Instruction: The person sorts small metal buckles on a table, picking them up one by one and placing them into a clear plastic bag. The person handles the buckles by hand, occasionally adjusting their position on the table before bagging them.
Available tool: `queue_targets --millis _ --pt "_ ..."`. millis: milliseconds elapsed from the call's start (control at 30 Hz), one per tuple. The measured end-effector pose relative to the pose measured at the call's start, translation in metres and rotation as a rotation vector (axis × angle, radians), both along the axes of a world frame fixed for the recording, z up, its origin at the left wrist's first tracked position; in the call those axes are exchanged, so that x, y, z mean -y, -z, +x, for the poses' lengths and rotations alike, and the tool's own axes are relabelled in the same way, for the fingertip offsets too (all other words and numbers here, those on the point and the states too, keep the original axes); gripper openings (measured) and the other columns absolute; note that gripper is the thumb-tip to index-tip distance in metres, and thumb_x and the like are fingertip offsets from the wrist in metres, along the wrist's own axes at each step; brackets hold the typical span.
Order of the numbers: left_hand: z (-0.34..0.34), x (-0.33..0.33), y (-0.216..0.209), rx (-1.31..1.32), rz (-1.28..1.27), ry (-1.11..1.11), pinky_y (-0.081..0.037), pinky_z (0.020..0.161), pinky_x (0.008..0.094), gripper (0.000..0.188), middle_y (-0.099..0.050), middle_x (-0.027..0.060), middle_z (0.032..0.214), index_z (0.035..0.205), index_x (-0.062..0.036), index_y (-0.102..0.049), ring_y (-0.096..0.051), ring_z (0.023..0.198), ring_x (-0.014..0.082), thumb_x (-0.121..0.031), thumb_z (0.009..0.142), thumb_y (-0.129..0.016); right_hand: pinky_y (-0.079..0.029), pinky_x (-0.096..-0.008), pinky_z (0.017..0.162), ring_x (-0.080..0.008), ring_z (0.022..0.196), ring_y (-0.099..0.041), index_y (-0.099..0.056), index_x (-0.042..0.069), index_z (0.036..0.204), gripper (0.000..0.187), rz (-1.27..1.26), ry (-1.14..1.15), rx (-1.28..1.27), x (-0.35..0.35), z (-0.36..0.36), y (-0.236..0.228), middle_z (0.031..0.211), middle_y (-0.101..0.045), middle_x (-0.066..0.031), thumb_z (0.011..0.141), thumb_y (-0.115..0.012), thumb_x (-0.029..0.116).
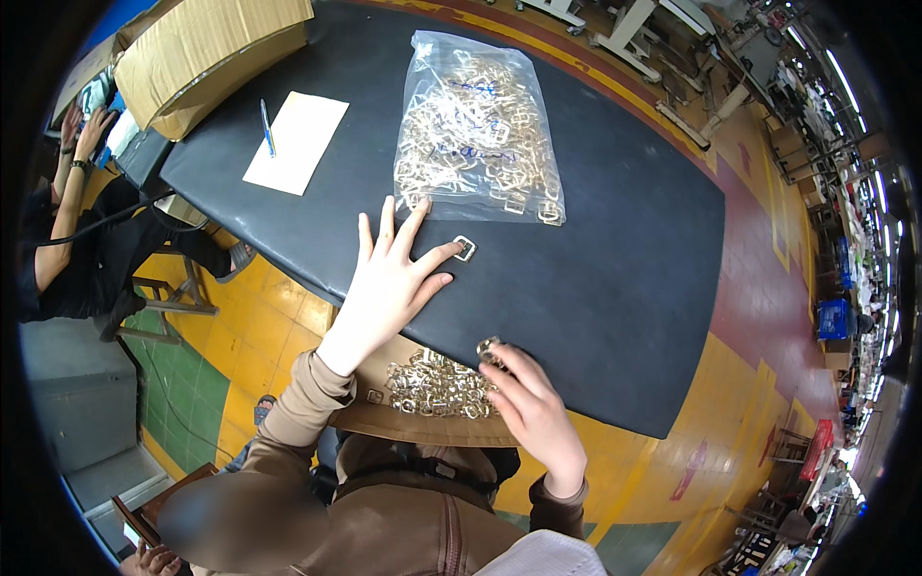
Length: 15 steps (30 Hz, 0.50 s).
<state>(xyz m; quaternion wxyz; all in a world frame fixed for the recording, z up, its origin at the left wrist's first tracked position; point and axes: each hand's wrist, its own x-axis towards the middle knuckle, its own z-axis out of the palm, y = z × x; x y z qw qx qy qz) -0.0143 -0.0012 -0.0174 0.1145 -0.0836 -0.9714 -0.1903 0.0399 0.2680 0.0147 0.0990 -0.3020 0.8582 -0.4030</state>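
My left hand [384, 280] lies on the dark table with its fingers spread. One fingertip touches a single square metal buckle [465, 249] lying there, while the longer fingers reach the lower edge of a clear plastic bag [547, 213] filled with pale gold buckles. Over the table's near edge, my right hand [531, 401] has its thumb and fingers closed on small metal buckles [490, 351], slightly blurred. Below, between my body and the table, a cardboard box [423, 427] holds a heap of loose buckles [437, 386].
A sheet of paper [300, 144] with a blue pen [267, 129] on it lies at the table's far left. Beyond stands a large cardboard carton [206, 62]. Another person [82, 230] sits at the left, hands by the carton. Grey machine stands [634, 43] stand behind the table.
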Motion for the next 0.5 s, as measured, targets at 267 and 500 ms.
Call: queue_targets --millis 267,500 --pt "0.015 -0.012 -0.009 0.077 0.009 0.011 0.000 0.114 0.0888 0.039 -0.044 0.0073 0.164 0.139 -0.0237 -0.070 -0.019 0.163 0.0426 -0.028 0.100 -0.071 -0.055 -0.0438 0.105 -0.0346 0.123 -0.067 -0.074 0.001 0.125 0.029 -0.187 -0.118 0.016 -0.001 -0.019 -0.020 0.135 -0.070 -0.0151 0.096 -0.074 0.006" --pt "0.028 -0.010 -0.008 0.062 0.309 0.122 -0.023 0.125 0.0675 0.034 -0.060 0.0115 0.144 0.134 -0.0097 -0.067 -0.042 0.152 0.0366 -0.015 0.100 -0.070 -0.049 -0.0440 0.112 -0.0387 0.136 -0.060 -0.065 -0.001 0.139 0.041 -0.182 0.084 -0.150 0.061 -0.089 -0.001 0.149 -0.061 -0.0204 0.099 -0.071 0.008"
